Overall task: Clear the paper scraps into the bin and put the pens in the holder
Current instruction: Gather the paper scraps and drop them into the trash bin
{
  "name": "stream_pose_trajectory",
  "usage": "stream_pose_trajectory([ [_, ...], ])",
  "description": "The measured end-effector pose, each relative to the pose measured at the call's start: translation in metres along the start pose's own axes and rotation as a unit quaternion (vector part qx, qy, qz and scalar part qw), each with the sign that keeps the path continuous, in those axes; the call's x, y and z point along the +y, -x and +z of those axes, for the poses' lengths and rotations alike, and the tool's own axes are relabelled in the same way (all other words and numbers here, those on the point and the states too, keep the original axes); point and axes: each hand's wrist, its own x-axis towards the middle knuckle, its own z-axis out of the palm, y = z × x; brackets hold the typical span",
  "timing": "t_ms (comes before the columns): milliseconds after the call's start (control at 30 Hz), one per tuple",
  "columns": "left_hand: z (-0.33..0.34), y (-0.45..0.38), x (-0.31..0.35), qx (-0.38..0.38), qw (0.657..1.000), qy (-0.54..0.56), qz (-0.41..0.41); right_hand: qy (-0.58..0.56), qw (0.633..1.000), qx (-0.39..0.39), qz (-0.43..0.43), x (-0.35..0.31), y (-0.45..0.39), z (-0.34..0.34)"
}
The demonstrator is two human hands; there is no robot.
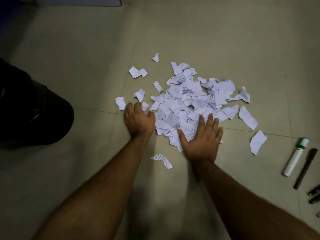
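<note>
On the near floor (69, 170), both forearms reach forward to the pile of paper scraps (190, 101), which lies directly ahead of the hands at mid-floor. The right hand (203, 138) lies flat on the near edge of the pile, fingers spread, holding nothing. The left hand (138, 119) rests at the pile's near-left edge, fingers curled loosely against the scraps; whether it grips any cannot be told. The pile sits between and beyond the two hands, so a gathering move would draw inward from both sides. One stray scrap (161, 160) lies nearer, between the forearms. At the near right, well apart from the pile, a white marker (295, 157) and a black pen (305, 168) lie side by side, long axes running near to far; further pens (314, 194) show at the frame edge. A black bag-like object (31, 110), possibly the bin, stands at the left. More loose scraps (137, 72) lie beyond the pile's far-left edge. No holder is visible.
</note>
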Motion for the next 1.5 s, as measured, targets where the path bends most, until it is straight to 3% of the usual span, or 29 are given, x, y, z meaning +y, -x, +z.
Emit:
stream_pose_trajectory([
  [133, -0.011, 0.032, 0.023, -0.066, 0.990, 0.050, 0.118, 0.016, 1.000, -0.017, 0.004, -0.002, -0.001, -0.004],
  [200, -0.014, 0.017, 0.019, -0.033, 0.991, 0.033, 0.123, 0.028, 0.999, -0.026, 0.009, -0.003, -0.001, -0.005],
  [267, -0.011, -0.009, 0.008, -0.003, 0.997, 0.017, 0.078, 0.032, 0.999, -0.032, 0.011, -0.005, -0.002, -0.004],
  [333, -0.004, -0.029, 0.003, -0.026, 0.997, 0.042, 0.058, 0.035, 0.999, -0.038, 0.014, -0.005, -0.003, -0.005],
  [433, 0.008, -0.031, 0.014, -0.087, 0.981, 0.107, 0.135, 0.032, 0.999, -0.033, 0.011, -0.004, -0.002, -0.006],
  [500, 0.011, -0.031, 0.023, -0.075, 0.977, 0.095, 0.178, 0.031, 0.999, -0.029, 0.009, -0.005, -0.002, -0.007],
  [633, 0.025, -0.062, 0.041, 0.015, 0.997, 0.013, 0.079, 0.037, 0.999, -0.033, 0.007, -0.006, -0.002, -0.005],
  [733, 0.040, -0.087, 0.047, -0.035, 0.998, -0.025, 0.037, 0.044, 0.998, -0.040, 0.015, -0.007, -0.003, -0.006],
  [800, 0.045, -0.087, 0.049, -0.064, 0.996, -0.020, 0.059, 0.044, 0.998, -0.046, 0.017, -0.008, -0.003, -0.006],
  [933, 0.038, -0.065, 0.058, -0.007, 0.986, 0.016, 0.168, 0.033, 0.998, -0.048, 0.013, -0.008, -0.003, -0.008],
  [1033, 0.043, -0.090, 0.074, 0.020, 0.989, -0.011, 0.145, 0.045, 0.997, -0.062, 0.014, -0.009, -0.003, -0.008],
  [1200, 0.064, -0.136, 0.087, -0.115, 0.989, -0.069, 0.069, 0.041, 0.997, -0.069, 0.019, -0.009, -0.005, -0.007],
  [1267, 0.067, -0.126, 0.091, -0.117, 0.985, -0.064, 0.108, 0.044, 0.996, -0.075, 0.020, -0.007, -0.005, -0.006],
  [1367, 0.061, -0.101, 0.097, -0.067, 0.978, 0.051, 0.189, 0.047, 0.996, -0.074, 0.017, -0.005, -0.006, -0.006],
  [1433, 0.058, -0.108, 0.102, -0.043, 0.977, 0.075, 0.195, 0.046, 0.996, -0.070, 0.014, -0.005, -0.005, -0.006],
  [1500, 0.061, -0.129, 0.109, -0.073, 0.984, 0.031, 0.159, 0.043, 0.997, -0.062, 0.009, -0.004, -0.005, -0.005],
])
